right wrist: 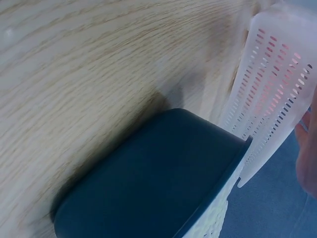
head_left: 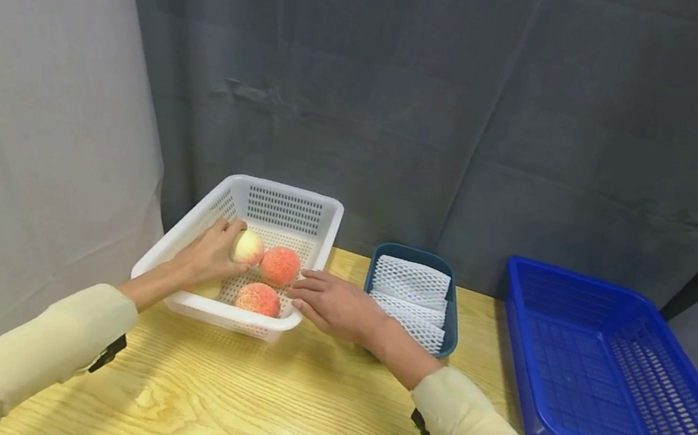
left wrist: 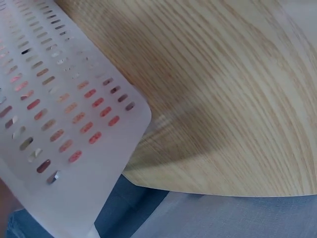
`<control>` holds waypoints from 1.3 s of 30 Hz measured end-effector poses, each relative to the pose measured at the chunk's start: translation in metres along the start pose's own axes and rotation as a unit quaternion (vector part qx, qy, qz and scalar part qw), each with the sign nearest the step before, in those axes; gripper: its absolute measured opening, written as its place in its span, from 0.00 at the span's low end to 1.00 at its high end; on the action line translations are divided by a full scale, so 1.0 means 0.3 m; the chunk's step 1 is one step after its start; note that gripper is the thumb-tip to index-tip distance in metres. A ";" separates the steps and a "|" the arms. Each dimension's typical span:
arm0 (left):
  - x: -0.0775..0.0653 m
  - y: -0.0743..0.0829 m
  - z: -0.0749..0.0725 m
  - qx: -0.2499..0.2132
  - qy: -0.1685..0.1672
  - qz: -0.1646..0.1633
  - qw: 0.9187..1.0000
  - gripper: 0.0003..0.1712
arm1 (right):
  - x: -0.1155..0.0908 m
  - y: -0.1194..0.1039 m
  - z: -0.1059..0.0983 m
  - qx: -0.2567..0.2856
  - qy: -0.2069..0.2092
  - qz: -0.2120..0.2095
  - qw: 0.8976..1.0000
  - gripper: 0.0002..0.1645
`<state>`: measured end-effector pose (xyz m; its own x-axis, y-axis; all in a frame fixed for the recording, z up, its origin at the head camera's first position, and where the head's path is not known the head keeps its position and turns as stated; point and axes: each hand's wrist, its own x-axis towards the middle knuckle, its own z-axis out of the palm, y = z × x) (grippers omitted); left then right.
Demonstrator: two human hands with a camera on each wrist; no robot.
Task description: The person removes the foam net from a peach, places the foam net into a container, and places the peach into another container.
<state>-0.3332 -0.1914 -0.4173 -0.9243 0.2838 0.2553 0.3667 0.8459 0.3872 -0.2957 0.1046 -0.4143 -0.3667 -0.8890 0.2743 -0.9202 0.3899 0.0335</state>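
Note:
In the head view a white basket (head_left: 286, 195) holds several peaches. My left hand (head_left: 211, 254) reaches into it and grips a pale yellow peach (head_left: 249, 248) between fingers and thumb. Beside that one lies a red peach (head_left: 280, 266), with a speckled red peach (head_left: 259, 299) nearer the front wall. A yellowish peach (head_left: 208, 289) is partly covered by my left hand. My right hand (head_left: 337, 306) hovers at the basket's right rim, its fingers extended and nothing in them. The left wrist view shows only the outside of the slotted basket wall (left wrist: 94, 173).
Right of the white basket, a dark teal tub (head_left: 452, 325) contains white foam net sleeves (head_left: 412, 282). A large blue basket (head_left: 526, 401) stands farther right on the wooden table (head_left: 208, 394). Behind everything hangs a dark grey curtain (head_left: 358, 80).

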 end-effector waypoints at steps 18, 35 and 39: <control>-0.010 -0.023 0.016 0.014 -0.031 -0.011 0.999 0.39 | 0.009 0.010 0.014 0.011 0.011 -0.025 1.000 0.21; -0.010 -0.034 0.026 0.020 -0.051 -0.025 0.998 0.40 | 0.010 0.006 0.027 0.024 0.018 -0.023 0.999 0.20; -0.007 -0.036 0.030 0.019 -0.055 -0.028 0.998 0.41 | 0.008 0.006 0.026 0.023 0.018 -0.022 0.999 0.21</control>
<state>-0.3363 -0.1971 -0.4300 -0.9498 0.2824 0.1346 0.3125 0.8773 0.3643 -0.2992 0.1013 -0.4211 -0.3221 -0.8953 0.3078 -0.9408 0.3390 0.0016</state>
